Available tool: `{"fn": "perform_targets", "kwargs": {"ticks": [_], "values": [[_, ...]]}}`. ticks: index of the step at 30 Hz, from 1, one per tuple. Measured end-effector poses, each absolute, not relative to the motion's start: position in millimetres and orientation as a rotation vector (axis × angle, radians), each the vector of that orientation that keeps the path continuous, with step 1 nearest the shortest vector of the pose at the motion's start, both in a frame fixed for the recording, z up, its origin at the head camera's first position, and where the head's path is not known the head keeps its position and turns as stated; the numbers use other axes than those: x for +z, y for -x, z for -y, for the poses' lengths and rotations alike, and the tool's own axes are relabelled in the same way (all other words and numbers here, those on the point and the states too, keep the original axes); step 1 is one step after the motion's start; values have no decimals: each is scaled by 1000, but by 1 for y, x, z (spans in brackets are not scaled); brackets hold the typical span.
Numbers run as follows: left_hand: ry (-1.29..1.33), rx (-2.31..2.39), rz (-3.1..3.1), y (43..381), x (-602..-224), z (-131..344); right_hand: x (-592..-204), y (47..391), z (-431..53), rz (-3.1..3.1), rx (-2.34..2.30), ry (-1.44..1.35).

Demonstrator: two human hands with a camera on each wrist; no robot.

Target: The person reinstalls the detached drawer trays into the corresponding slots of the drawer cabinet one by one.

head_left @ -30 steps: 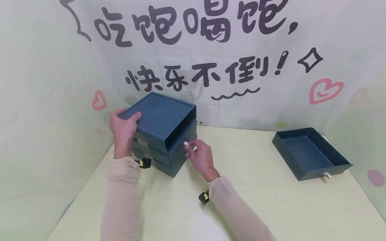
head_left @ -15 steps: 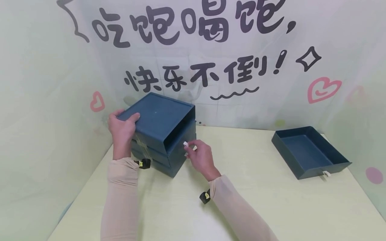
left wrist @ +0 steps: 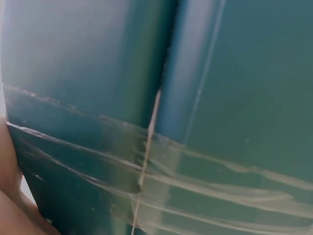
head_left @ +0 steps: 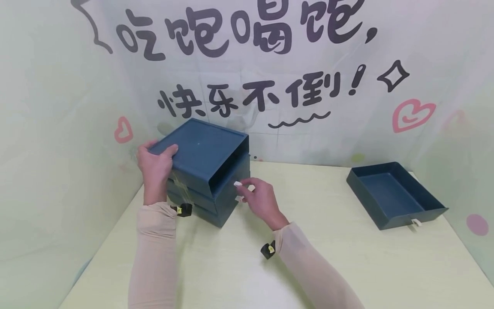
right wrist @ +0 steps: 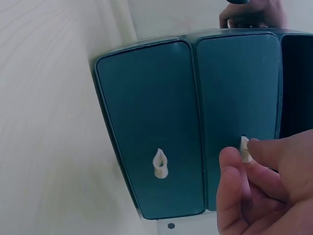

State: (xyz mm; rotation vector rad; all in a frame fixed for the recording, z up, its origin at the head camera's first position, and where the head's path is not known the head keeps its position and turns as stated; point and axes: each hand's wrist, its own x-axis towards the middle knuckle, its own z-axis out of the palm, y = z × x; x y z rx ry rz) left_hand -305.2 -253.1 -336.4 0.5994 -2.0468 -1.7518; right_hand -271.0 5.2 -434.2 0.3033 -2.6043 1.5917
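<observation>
Blue all over, the drawer stack (head_left: 202, 165) is set on the pale table (head_left: 308, 274), a little toward 9 o'clock from the middle of the head view. Its front is turned toward 4 o'clock. On top, the top slot (right wrist: 299, 83) is dark and hollow. Below it, the middle drawer (right wrist: 237, 88) and the bottom drawer (right wrist: 149, 117) are tucked in flat. The stack's 9 o'clock edge is held by the left hand (head_left: 155, 165), with the thumb laid on top and the fingers bent over the side. At 4 o'clock from the stack, the middle loop (right wrist: 245, 148), small and white, is pinched by the right hand (head_left: 263, 198); thumb and finger are nearly touching, with just the loop between them. On the bottom drawer, the bottom loop (right wrist: 161, 171) is left untouched. Clear, wrinkled tape (left wrist: 234, 191) is stuck round the stack's side. Well apart, between 3 and 4 o'clock, the loose drawer (head_left: 386, 195) is laid on the table, hollow side up, and its own loop (head_left: 416, 222) is fixed at its 5 o'clock edge. Toward 12 o'clock, black writing is printed on the cloth (head_left: 332, 141).
</observation>
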Motion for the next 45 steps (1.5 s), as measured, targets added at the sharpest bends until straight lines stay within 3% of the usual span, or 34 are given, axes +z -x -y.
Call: {"fn": "perform_targets", "kwargs": {"ticks": [29,45], "values": [[-615,-1735,2037,309,-334,257,-404,256,-158,2556,1375,89],[-602,-1752,2047,309,-339,255,-400,222,-266,2556,1178,407]]}}
